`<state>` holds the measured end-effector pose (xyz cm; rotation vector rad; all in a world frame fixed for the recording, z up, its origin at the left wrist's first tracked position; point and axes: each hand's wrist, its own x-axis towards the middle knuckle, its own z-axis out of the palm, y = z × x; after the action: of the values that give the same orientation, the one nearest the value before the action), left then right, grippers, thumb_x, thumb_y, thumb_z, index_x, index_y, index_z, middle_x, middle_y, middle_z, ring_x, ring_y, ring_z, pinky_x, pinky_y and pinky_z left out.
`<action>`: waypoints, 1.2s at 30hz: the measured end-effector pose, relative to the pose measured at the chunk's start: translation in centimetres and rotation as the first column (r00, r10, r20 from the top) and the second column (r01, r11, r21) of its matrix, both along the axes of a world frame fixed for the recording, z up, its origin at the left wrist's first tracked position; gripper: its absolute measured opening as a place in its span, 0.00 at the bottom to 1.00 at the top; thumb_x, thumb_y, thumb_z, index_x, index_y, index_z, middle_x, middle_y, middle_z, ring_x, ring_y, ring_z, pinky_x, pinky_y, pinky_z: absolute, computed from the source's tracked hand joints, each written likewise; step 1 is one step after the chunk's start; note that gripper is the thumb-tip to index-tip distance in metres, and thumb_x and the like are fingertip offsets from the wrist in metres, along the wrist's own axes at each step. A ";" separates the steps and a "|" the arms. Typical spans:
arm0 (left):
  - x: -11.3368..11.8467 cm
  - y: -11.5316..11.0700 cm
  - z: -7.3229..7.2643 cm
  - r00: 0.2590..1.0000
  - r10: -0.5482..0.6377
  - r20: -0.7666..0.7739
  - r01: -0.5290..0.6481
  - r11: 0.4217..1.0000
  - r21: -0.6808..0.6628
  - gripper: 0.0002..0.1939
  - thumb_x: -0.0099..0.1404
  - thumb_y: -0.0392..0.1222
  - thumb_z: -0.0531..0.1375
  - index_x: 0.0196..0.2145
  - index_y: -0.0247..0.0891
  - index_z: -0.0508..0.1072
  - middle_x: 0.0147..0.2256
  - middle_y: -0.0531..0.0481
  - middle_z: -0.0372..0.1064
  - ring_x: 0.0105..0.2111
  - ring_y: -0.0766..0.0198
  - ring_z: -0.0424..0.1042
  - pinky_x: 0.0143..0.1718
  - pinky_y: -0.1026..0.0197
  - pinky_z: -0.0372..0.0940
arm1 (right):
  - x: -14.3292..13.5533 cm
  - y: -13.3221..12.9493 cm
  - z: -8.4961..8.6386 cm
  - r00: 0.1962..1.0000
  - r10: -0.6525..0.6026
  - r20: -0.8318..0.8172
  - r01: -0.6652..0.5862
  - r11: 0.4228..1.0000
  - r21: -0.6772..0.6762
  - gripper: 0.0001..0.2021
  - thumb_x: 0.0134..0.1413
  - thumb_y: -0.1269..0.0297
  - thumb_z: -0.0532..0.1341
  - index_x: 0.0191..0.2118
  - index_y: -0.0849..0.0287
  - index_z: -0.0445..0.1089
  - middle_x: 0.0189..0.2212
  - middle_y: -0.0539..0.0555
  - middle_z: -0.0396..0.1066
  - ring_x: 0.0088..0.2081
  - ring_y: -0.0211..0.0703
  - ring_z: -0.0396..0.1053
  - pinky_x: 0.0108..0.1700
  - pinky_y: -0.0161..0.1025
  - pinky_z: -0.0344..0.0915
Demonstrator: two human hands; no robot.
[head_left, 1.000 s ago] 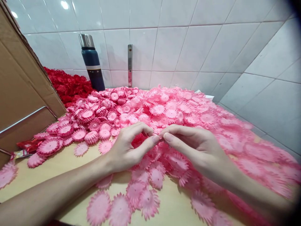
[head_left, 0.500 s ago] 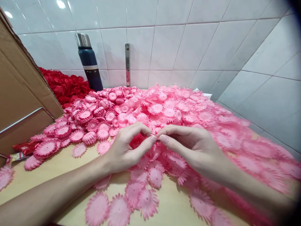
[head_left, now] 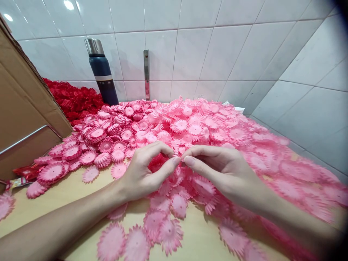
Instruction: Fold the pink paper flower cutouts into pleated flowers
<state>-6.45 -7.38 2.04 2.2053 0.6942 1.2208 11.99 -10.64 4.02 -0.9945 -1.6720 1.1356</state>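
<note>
My left hand (head_left: 148, 170) and my right hand (head_left: 227, 170) meet tip to tip over the pile of pink flower-petal pieces (head_left: 195, 128). Thumb and forefinger are pinched together on each hand. Whatever lies between the fingertips is too small and too covered to make out; a bit of pink shows there. Just below the hands, several loose scalloped petal discs (head_left: 111, 240) with small centre holes lie on the tabletop (head_left: 89, 217).
A cardboard box (head_left: 27, 83) stands at the left, with a red petal heap (head_left: 74, 99) behind it. A dark blue steel-capped bottle (head_left: 102, 72) stands by the tiled wall (head_left: 195, 50). A metal strip (head_left: 146, 74) is fixed there. Red wrappers (head_left: 27, 173) lie near the box.
Both hands keep nearly the same pinched pose, with the fingertips very slightly farther apart. The view has shifted a little.
</note>
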 end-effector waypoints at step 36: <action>0.1 -0.2 0.2 1.000 0.012 0.027 -0.011 0.999 -0.046 0.02 0.63 0.35 0.58 0.32 0.35 0.71 0.29 0.49 0.71 0.29 0.67 0.70 0.32 0.64 0.66 | 0.0 0.0 -0.2 0.999 0.006 0.047 -0.009 0.998 0.062 0.04 0.55 0.70 0.61 0.36 0.56 0.72 0.31 0.49 0.70 0.35 0.37 0.69 0.39 0.33 0.67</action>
<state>-6.34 -7.53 2.21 2.1463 0.7175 1.2261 11.97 -10.69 3.87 -0.9831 -1.7389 1.0663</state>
